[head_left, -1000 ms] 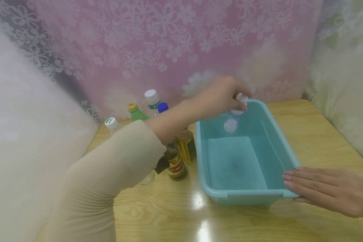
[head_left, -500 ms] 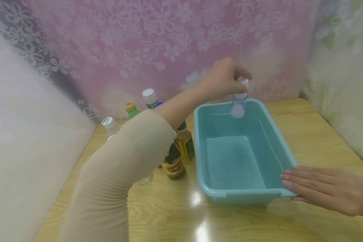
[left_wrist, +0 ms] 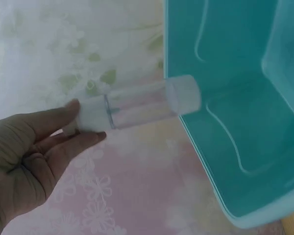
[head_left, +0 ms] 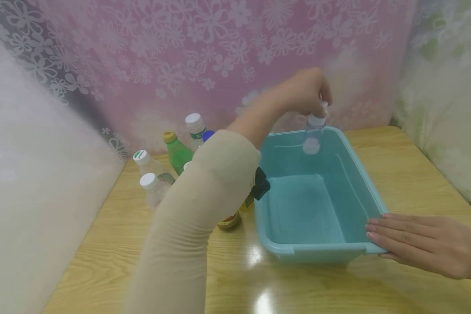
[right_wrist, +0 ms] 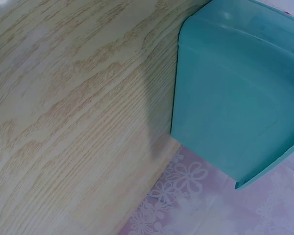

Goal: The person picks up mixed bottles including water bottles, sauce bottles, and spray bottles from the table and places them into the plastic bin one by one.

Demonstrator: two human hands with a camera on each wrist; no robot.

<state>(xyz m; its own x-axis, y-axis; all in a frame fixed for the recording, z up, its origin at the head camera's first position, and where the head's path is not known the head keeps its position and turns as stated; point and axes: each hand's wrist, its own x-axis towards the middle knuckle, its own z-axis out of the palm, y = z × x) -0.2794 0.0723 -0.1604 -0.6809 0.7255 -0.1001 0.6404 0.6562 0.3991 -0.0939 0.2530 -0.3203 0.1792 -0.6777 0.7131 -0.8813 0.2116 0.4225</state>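
My left hand [head_left: 308,90] pinches a small clear cylindrical bottle [head_left: 313,135] by its white cap, over the far end of a blue-green plastic tub [head_left: 329,249]. The bottle hangs base down, slightly tilted, and its lower part overlaps the tub's far wall. In the left wrist view the thumb and fingers hold the cap end of the bottle [left_wrist: 142,105], whose whitish base reaches past the tub rim. My right hand [head_left: 428,246] rests with straight fingers on the tub's near right corner. The right wrist view shows the tub's outer side [right_wrist: 230,98], but not that hand.
Left of the tub several bottles stand on the wooden table [head_left: 102,261]: a green bottle [head_left: 179,155] with a yellow cap, white-capped clear bottles, and a blue cap [head_left: 208,135]. My left sleeve [head_left: 204,192] hides part of them. Flowered cloth [head_left: 220,56] hangs behind.
My left hand has risen and shifted slightly right, lifting the bottle higher against the tub's far wall. The left sleeve has swung right, uncovering more bottles at the left. My right hand stays put.
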